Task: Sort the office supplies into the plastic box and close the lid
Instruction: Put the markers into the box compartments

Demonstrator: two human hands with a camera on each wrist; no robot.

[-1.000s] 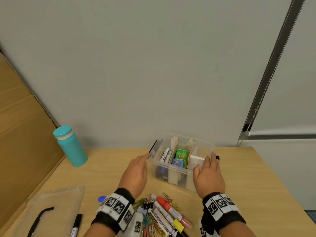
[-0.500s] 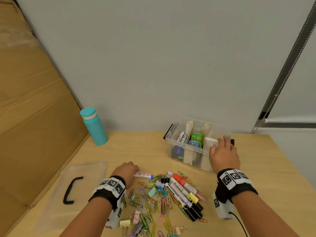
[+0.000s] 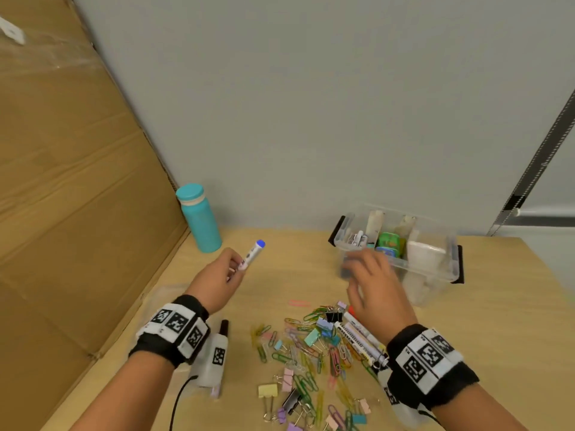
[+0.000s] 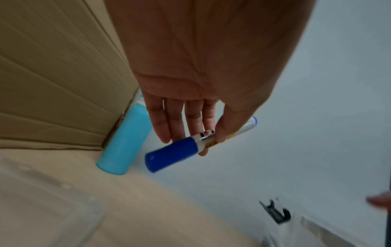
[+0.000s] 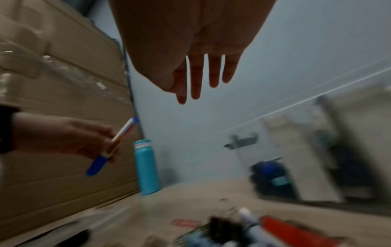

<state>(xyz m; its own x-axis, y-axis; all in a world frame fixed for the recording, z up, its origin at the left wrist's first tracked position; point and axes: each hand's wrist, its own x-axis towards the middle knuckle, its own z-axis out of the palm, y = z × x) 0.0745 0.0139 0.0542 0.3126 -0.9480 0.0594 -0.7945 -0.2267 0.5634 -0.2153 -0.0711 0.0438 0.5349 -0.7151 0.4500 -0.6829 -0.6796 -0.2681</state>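
Note:
My left hand [image 3: 217,279] pinches a white marker with a blue cap [image 3: 251,255] and holds it up above the table, left of the pile; the marker [image 4: 190,143] sits between thumb and fingers. My right hand [image 3: 371,284] hovers with straight fingers [image 5: 195,80] in front of the clear plastic box [image 3: 448,269], holding nothing. The box is open and divided, with markers, a green item and a white block inside. A pile of paper clips and binder clips [image 3: 308,353] and several markers [image 3: 361,337] lies on the table.
The clear lid [image 3: 161,293] with a black handle lies flat at the left, mostly under my left arm. A teal bottle [image 3: 199,217] stands at the back left against a cardboard sheet [image 3: 71,181]. A black marker [image 3: 223,326] lies by the left wrist.
My left hand picked up the blue-capped marker from the table and raised it. My right hand left the box's rim and moved left, in front of the box.

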